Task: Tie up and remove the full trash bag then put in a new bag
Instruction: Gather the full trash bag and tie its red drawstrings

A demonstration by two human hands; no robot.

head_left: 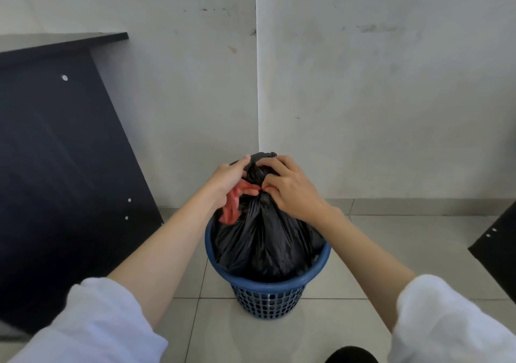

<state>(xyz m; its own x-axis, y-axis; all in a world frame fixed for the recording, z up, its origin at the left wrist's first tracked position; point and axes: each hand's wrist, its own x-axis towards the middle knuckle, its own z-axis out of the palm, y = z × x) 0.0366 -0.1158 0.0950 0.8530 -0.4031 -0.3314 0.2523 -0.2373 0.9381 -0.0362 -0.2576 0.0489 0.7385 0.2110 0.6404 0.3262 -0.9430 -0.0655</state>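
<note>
A full black trash bag [262, 239] stands in a blue perforated plastic bin [268, 295] on the tiled floor. Its top is gathered into a neck at the middle of the view. My left hand [227, 179] holds a red tie strip [233, 209] against the left side of the neck, and the strip's loose end hangs down over the bag. My right hand [290, 186] pinches the strip's other end at the right side of the neck, fingers curled over the gathered plastic. The bag's bunched top pokes up between both hands.
A dark board [55, 167] leans against the wall on the left, close to the bin. Another dark panel [499, 251] enters at the right edge. The bin stands near the grey wall, with pale floor tiles in front of it. A dark shoe tip [351, 355] shows at the bottom.
</note>
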